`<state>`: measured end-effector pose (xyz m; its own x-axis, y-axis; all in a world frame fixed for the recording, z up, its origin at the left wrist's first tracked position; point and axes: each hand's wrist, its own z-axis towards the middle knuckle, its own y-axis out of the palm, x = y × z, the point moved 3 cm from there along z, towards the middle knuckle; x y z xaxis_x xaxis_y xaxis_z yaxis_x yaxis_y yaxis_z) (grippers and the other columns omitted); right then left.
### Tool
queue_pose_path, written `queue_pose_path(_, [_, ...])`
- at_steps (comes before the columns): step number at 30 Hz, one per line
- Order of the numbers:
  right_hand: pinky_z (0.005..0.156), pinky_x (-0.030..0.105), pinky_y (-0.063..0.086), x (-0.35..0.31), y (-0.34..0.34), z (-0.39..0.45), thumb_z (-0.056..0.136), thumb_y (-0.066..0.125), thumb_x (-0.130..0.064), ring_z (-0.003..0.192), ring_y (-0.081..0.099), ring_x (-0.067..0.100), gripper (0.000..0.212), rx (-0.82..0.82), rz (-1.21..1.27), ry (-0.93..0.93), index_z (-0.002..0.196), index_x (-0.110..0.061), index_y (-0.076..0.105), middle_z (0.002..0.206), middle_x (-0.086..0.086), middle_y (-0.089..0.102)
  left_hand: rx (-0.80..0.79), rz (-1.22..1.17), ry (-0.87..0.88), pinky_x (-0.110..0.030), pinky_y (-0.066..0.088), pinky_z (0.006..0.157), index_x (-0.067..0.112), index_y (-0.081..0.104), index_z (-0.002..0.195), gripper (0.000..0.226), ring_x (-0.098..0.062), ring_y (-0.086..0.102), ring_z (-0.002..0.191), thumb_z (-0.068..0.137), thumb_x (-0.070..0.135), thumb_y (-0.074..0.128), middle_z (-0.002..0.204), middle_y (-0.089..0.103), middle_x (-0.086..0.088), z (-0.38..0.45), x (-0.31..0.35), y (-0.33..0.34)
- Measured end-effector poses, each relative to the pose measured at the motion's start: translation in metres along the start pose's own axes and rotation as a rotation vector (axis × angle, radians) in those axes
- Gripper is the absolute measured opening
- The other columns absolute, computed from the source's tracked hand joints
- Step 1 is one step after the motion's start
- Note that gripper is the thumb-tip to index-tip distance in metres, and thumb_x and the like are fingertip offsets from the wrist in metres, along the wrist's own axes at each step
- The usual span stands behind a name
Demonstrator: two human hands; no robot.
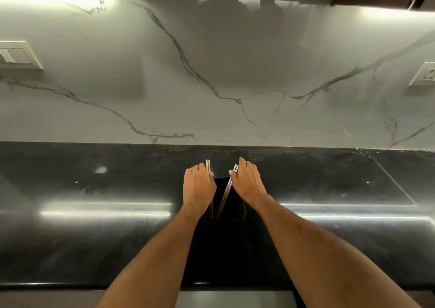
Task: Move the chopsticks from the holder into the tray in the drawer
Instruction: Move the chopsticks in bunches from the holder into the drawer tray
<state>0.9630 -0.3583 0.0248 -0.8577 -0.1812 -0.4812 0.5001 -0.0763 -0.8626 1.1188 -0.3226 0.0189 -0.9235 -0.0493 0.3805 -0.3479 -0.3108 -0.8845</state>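
Note:
Both hands are over the black counter, just above a dark holder (231,204) that is hard to make out between my forearms. My left hand (199,186) is closed around a pair of plain wooden chopsticks (208,165), whose top ends stick up past my fingers. My right hand (247,180) grips a second pair of chopsticks (227,190) with white patterned tops, slanting down toward the holder. The lower tips of both pairs reach into the dark holder area. No drawer tray is visible.
The glossy black countertop (106,225) runs left to right, backed by a white marble wall (211,72). A switch plate (16,55) sits on the wall at left and a socket (423,73) at right. A grey strip (235,299) shows below the counter's front edge.

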Motion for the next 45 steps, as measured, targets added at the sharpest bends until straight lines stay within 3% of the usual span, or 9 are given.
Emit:
queue_pose_path(5, [0.092,0.04,0.054,0.0,0.013,0.016,0.098,0.061,-0.019,0.107,0.062,0.026,0.039,0.036,0.149,0.101,0.133,-0.005,0.052,0.113,0.01,0.066,-0.076,-0.213,-0.152,-0.03,0.042,0.062,0.011,0.059,0.094,0.026,-0.014,0.056,0.072,0.104,0.031,0.048,0.086,0.061,-0.002,0.017,-0.003,0.014])
queue_pose_path(8, [0.077,0.026,0.055,0.005,0.017,0.018,0.093,0.066,-0.011,0.093,0.066,0.016,0.032,0.068,0.22,0.158,0.124,-0.008,0.061,0.11,0.008,0.069,-0.068,-0.287,-0.205,-0.027,0.034,0.052,0.013,0.056,0.085,0.024,-0.011,0.054,0.063,0.103,0.028,0.052,0.077,0.058,0.001,0.021,-0.002,0.018])
queue_pose_path(16, [0.07,0.015,0.05,-0.005,0.003,0.012,0.083,0.078,-0.009,0.083,0.068,0.009,0.024,0.166,0.327,0.181,0.105,-0.014,0.072,0.091,-0.001,0.074,0.018,-0.434,-0.225,-0.019,0.028,0.047,0.024,0.04,0.063,0.043,-0.006,0.044,0.051,0.101,0.022,0.06,0.064,0.053,0.005,0.017,0.006,0.008])
queue_pose_path(23, [0.058,0.001,0.044,-0.015,-0.023,-0.006,0.084,0.077,-0.004,0.066,0.061,-0.008,0.022,0.251,0.385,0.199,0.102,-0.015,0.073,0.08,-0.011,0.068,0.051,-0.586,-0.254,-0.028,0.051,0.064,0.007,0.062,0.087,0.02,-0.011,0.062,0.073,0.102,0.012,0.052,0.087,0.069,-0.005,0.006,0.011,-0.018])
queue_pose_path(27, [0.07,0.015,0.056,-0.027,-0.053,-0.019,0.085,0.074,0.0,0.073,0.068,0.002,0.018,0.365,0.466,0.188,0.098,-0.012,0.073,0.082,-0.005,0.069,0.095,-0.652,-0.266,-0.03,0.056,0.078,0.007,0.066,0.103,0.017,-0.011,0.066,0.085,0.104,0.011,0.05,0.094,0.07,-0.004,-0.002,0.013,-0.043])
queue_pose_path(34, [0.075,0.02,0.059,-0.033,-0.119,-0.048,0.085,0.074,0.002,0.074,0.065,0.002,0.022,0.654,0.651,0.242,0.103,-0.011,0.07,0.087,-0.004,0.067,0.255,-0.733,-0.301,-0.014,0.043,0.064,0.011,0.065,0.102,0.021,-0.003,0.063,0.08,0.107,0.015,0.045,0.088,0.069,0.002,-0.019,0.013,-0.09])
queue_pose_path(38, [0.073,0.032,0.063,-0.02,-0.144,-0.061,0.083,0.074,0.006,0.082,0.073,0.02,0.022,0.811,0.986,0.498,0.098,-0.009,0.071,0.097,0.011,0.071,0.35,-0.849,-0.37,-0.029,0.056,0.075,0.016,0.064,0.094,0.022,-0.006,0.064,0.079,0.106,0.015,0.046,0.085,0.069,0.002,-0.025,0.012,-0.112])
queue_pose_path(42, [0.072,0.034,0.064,-0.02,-0.137,-0.078,0.085,0.07,0.012,0.081,0.074,0.027,0.019,0.703,1.51,0.682,0.102,0.004,0.065,0.101,0.023,0.069,0.37,-1.053,-0.475,-0.033,0.058,0.079,0.016,0.063,0.09,0.021,-0.017,0.071,0.084,0.104,0.011,0.049,0.086,0.073,-0.002,-0.03,0.018,-0.123])
queue_pose_path(45, [0.075,0.037,0.064,-0.029,-0.125,-0.093,0.084,0.068,0.015,0.08,0.074,0.028,0.018,0.594,1.582,0.685,0.1,0.007,0.064,0.101,0.027,0.069,0.355,-1.313,-0.608,-0.03,0.06,0.073,0.013,0.064,0.091,0.018,-0.02,0.074,0.081,0.102,0.006,0.051,0.087,0.074,-0.009,-0.034,0.027,-0.124])
